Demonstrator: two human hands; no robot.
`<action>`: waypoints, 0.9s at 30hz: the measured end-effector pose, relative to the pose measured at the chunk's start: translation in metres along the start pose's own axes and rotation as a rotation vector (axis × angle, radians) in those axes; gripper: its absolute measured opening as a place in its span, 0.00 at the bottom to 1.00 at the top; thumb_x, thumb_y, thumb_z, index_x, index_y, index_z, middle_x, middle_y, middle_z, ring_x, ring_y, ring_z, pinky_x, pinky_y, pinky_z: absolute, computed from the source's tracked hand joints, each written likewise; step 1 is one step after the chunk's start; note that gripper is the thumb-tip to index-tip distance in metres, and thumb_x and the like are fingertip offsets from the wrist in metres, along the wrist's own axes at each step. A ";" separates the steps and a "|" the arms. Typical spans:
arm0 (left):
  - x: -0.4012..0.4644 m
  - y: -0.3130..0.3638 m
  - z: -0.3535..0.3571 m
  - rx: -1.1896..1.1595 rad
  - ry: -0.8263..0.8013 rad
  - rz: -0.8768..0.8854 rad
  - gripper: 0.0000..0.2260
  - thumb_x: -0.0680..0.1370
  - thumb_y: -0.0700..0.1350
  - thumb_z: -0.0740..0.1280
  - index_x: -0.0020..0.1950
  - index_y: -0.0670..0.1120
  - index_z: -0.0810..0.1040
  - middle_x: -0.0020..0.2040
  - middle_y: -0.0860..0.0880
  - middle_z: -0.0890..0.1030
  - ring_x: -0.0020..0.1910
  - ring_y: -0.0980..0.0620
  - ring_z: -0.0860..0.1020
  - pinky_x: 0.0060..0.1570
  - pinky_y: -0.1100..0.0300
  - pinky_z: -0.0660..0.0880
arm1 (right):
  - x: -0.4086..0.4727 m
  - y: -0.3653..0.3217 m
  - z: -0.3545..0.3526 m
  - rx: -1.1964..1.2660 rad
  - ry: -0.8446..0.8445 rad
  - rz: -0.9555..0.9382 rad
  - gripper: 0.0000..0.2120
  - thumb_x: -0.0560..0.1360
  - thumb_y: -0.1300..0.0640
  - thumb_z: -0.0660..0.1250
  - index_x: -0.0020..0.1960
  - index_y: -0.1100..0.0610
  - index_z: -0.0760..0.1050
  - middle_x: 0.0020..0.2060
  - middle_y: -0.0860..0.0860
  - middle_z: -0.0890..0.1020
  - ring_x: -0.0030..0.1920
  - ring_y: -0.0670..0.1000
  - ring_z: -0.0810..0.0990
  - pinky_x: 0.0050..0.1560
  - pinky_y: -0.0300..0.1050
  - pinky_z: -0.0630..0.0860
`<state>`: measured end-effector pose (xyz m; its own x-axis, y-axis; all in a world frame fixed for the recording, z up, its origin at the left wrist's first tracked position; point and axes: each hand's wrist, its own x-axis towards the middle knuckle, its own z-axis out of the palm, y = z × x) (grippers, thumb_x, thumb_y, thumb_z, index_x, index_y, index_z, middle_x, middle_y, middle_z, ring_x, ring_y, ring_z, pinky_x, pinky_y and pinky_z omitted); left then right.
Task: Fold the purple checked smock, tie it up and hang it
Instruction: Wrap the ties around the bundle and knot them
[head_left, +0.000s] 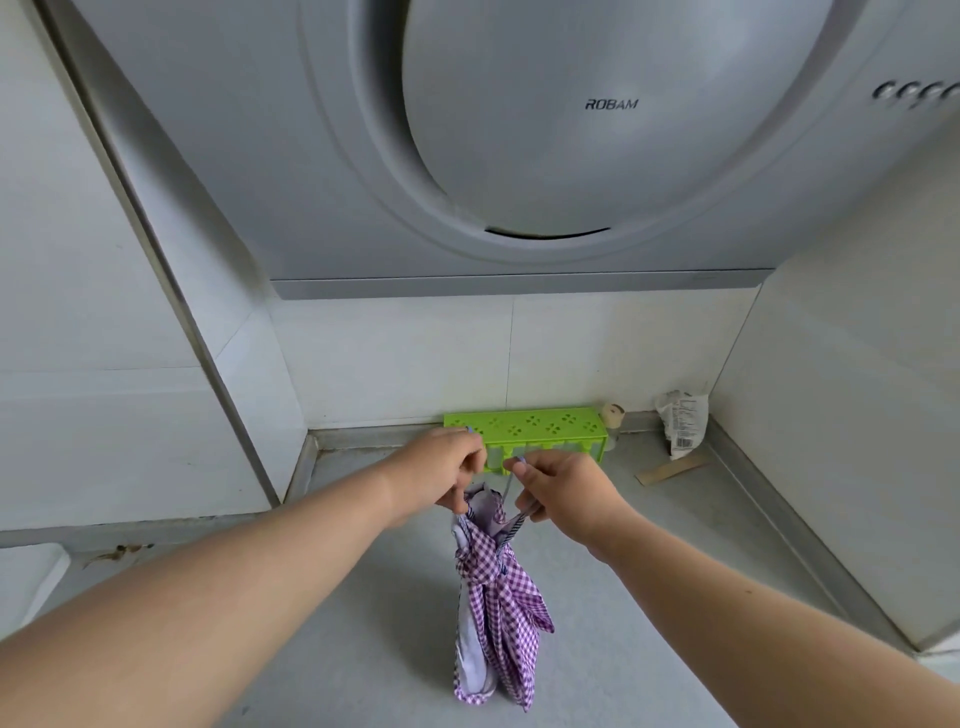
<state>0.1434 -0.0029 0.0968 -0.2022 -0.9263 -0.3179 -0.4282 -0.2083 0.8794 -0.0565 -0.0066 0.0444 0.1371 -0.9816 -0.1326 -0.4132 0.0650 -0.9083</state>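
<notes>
Smock (496, 597) already folded into a narrow bundle and knotted round its middle; it hangs free in the air between both hands, its lower end well above the counter (649, 545), in front of the counter's back edge. Left hand (441, 475) pinches the cloth at the top of the bundle, fingers curled in, with a bit of thin strap (511, 480) showing above the knuckles. Right hand (563, 491) pinches the same strap, thumb and forefinger closed on it, the loop running down from the fingers to the bundle's top. Green rack (524, 431) stands against the wall at the back edge, just behind the hands; slots along its front, but whether it carries hooks I cannot tell. Hood (519, 156) overhead. A paper packet (683, 423) and a small roll (615, 415) sit toward the back right corner, well apart from the work. Judged step: opening the strap loop for hanging; folding and tying look done. To do it well: draw the hands apart enough to keep the loop open and taut, let the bundle's weight hang straight below so the knot is not strained, bring the loop over the peg from above, then ease the weight on before letting go. Risk: a slack loop slipping off, or the knot loosening if the bundle swings.
</notes>
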 end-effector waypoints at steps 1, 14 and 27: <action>0.000 0.002 0.002 0.001 0.004 -0.008 0.14 0.84 0.44 0.57 0.45 0.44 0.79 0.26 0.51 0.66 0.27 0.47 0.75 0.43 0.52 0.79 | 0.001 -0.001 -0.002 0.001 -0.013 -0.004 0.10 0.83 0.49 0.67 0.55 0.53 0.84 0.35 0.51 0.87 0.37 0.51 0.86 0.49 0.53 0.85; -0.002 0.025 0.021 0.027 -0.026 -0.002 0.18 0.88 0.48 0.56 0.73 0.61 0.78 0.46 0.44 0.70 0.40 0.48 0.77 0.48 0.45 0.84 | 0.024 -0.001 -0.011 0.365 -0.055 0.069 0.07 0.83 0.58 0.68 0.53 0.60 0.83 0.39 0.56 0.82 0.40 0.52 0.84 0.51 0.52 0.86; -0.003 0.018 0.006 0.074 -0.061 0.087 0.17 0.88 0.45 0.57 0.70 0.57 0.81 0.70 0.49 0.71 0.53 0.48 0.77 0.54 0.42 0.85 | 0.020 -0.008 0.009 0.366 -0.069 0.058 0.01 0.78 0.64 0.74 0.48 0.61 0.83 0.34 0.54 0.81 0.32 0.50 0.77 0.42 0.48 0.79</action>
<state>0.1313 -0.0017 0.1114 -0.2934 -0.9186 -0.2648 -0.4705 -0.1024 0.8764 -0.0426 -0.0248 0.0460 0.1887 -0.9608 -0.2033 -0.0744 0.1924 -0.9785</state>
